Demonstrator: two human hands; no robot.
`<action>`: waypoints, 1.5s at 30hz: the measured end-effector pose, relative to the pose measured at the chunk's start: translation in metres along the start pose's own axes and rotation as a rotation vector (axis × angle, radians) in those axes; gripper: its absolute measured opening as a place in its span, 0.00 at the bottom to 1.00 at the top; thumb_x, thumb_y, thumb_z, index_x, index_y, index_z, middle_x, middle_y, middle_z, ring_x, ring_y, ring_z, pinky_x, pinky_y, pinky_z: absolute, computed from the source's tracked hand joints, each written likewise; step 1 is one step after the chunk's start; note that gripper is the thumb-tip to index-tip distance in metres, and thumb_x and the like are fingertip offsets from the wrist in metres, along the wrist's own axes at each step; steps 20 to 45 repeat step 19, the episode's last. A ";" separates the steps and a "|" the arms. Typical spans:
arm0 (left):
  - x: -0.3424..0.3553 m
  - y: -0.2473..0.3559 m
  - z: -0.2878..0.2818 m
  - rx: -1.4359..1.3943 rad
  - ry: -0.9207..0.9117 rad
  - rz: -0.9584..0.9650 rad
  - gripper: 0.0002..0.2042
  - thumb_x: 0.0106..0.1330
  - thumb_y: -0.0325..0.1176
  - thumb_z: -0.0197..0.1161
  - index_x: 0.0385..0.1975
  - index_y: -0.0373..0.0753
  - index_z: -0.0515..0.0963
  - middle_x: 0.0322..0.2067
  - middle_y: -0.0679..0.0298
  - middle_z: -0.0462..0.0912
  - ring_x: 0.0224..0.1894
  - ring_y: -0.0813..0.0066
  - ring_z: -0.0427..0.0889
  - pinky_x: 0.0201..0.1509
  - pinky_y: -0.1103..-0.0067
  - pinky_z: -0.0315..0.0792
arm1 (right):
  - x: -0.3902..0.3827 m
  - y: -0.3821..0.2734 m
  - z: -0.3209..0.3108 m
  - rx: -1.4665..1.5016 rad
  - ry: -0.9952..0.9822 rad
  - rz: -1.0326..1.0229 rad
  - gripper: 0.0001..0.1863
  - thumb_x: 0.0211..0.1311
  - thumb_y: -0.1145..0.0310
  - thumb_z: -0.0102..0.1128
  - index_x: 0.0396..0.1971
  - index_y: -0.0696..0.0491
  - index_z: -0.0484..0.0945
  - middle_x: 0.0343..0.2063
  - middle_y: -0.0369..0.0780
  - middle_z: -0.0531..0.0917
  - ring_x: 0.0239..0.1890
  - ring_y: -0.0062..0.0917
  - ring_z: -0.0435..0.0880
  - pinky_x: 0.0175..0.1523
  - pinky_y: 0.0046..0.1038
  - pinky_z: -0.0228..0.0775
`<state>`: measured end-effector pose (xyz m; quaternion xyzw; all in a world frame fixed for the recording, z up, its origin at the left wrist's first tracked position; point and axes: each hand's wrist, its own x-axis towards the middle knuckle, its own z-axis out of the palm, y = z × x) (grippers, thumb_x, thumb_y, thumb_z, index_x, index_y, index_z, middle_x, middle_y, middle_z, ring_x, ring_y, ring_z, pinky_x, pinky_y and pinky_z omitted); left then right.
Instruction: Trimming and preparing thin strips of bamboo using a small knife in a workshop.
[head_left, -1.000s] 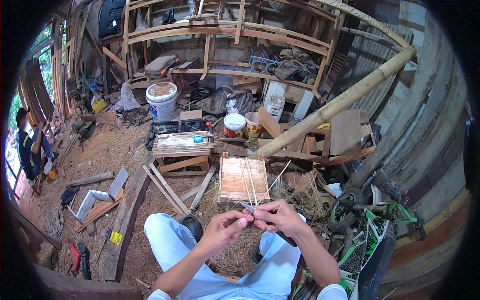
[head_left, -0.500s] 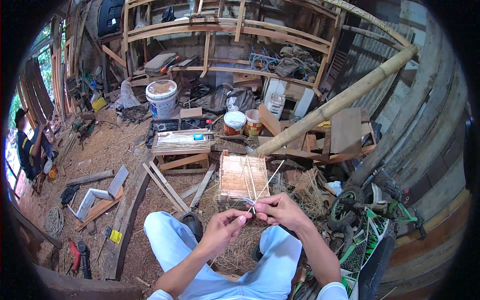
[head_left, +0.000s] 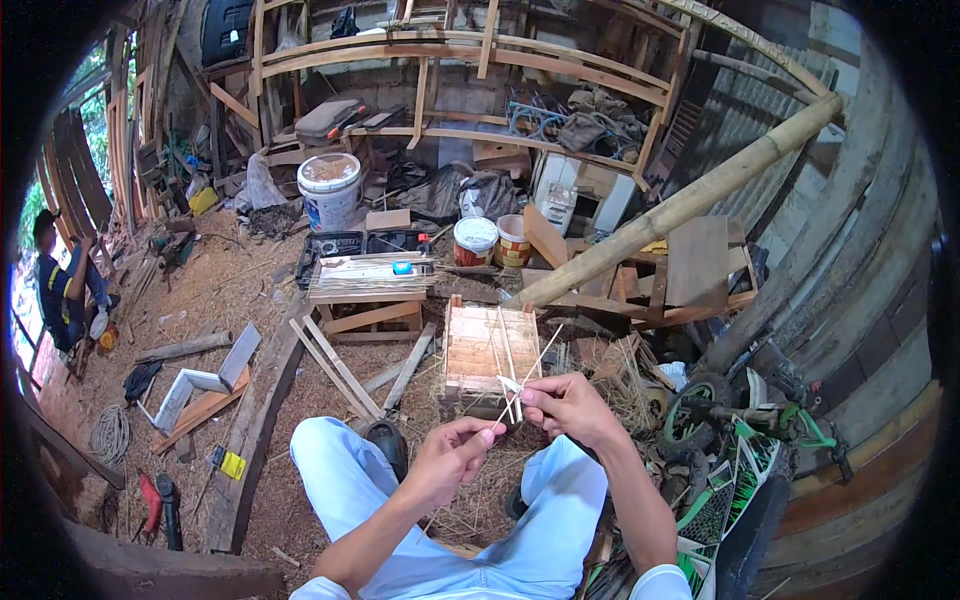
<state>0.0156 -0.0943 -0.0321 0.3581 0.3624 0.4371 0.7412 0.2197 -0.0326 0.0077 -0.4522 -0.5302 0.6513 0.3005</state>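
A thin, pale stick (head_left: 545,349) slants up and away between my hands. My left hand (head_left: 452,462) pinches its near end between thumb and fingers. My right hand (head_left: 572,408) is closed around a small knife, and the knife's bright blade (head_left: 509,384) shows beside the thumb, against or very near the stick. The knife's handle is mostly hidden by the fingers. Just beyond my hands stands a low slatted wooden box (head_left: 470,345), with a couple of long strips (head_left: 506,345) lying across its top.
A small wooden stand (head_left: 375,312) holds thin sticks and a blue tape measure (head_left: 402,268). Buckets (head_left: 330,190) stand further back. A bamboo pole (head_left: 690,198) slants across the right, above a bicycle (head_left: 690,415). Another person (head_left: 62,285) crouches far left.
My right hand and the knife have moved slightly right and away along the stick, widening the gap from my left hand. The left hand keeps its pinch. The view has shifted slightly.
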 end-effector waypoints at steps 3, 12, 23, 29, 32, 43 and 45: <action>0.001 -0.002 -0.003 0.005 0.014 0.011 0.11 0.66 0.32 0.58 0.44 0.33 0.77 0.19 0.76 0.65 0.18 0.90 0.60 0.17 0.89 0.52 | 0.002 -0.001 0.002 -0.032 0.020 0.002 0.10 0.64 0.67 0.57 0.36 0.58 0.80 0.19 0.29 0.74 0.15 0.08 0.62 0.18 0.13 0.51; -0.012 0.000 -0.035 0.002 0.026 -0.016 0.11 0.67 0.32 0.56 0.44 0.33 0.75 0.18 0.75 0.64 0.16 0.89 0.58 0.17 0.89 0.53 | 0.001 -0.009 -0.073 0.037 0.377 -0.170 0.13 0.68 0.64 0.50 0.42 0.58 0.76 0.19 0.30 0.71 0.14 0.07 0.60 0.17 0.11 0.49; 0.007 0.010 -0.033 -0.069 -0.012 -0.015 0.11 0.68 0.32 0.55 0.45 0.35 0.75 0.25 0.72 0.67 0.18 0.90 0.59 0.17 0.90 0.54 | 0.000 0.006 -0.001 0.076 0.012 -0.103 0.22 0.66 0.62 0.55 0.56 0.54 0.70 0.21 0.34 0.77 0.13 0.08 0.61 0.17 0.11 0.51; 0.007 0.010 -0.033 -0.069 -0.012 -0.015 0.11 0.68 0.32 0.55 0.45 0.35 0.75 0.25 0.72 0.67 0.18 0.90 0.59 0.17 0.90 0.54 | 0.000 0.006 -0.001 0.076 0.012 -0.103 0.22 0.66 0.62 0.55 0.56 0.54 0.70 0.21 0.34 0.77 0.13 0.08 0.61 0.17 0.11 0.51; 0.007 0.010 -0.033 -0.069 -0.012 -0.015 0.11 0.68 0.32 0.55 0.45 0.35 0.75 0.25 0.72 0.67 0.18 0.90 0.59 0.17 0.90 0.54 | 0.000 0.006 -0.001 0.076 0.012 -0.103 0.22 0.66 0.62 0.55 0.56 0.54 0.70 0.21 0.34 0.77 0.13 0.08 0.61 0.17 0.11 0.51; 0.007 0.010 -0.033 -0.069 -0.012 -0.015 0.11 0.68 0.32 0.55 0.45 0.35 0.75 0.25 0.72 0.67 0.18 0.90 0.59 0.17 0.90 0.54 | 0.000 0.006 -0.001 0.076 0.012 -0.103 0.22 0.66 0.62 0.55 0.56 0.54 0.70 0.21 0.34 0.77 0.13 0.08 0.61 0.17 0.11 0.51; 0.007 0.010 -0.033 -0.069 -0.012 -0.015 0.11 0.68 0.32 0.55 0.45 0.35 0.75 0.25 0.72 0.67 0.18 0.90 0.59 0.17 0.90 0.54 | 0.000 0.006 -0.001 0.076 0.012 -0.103 0.22 0.66 0.62 0.55 0.56 0.54 0.70 0.21 0.34 0.77 0.13 0.08 0.61 0.17 0.11 0.51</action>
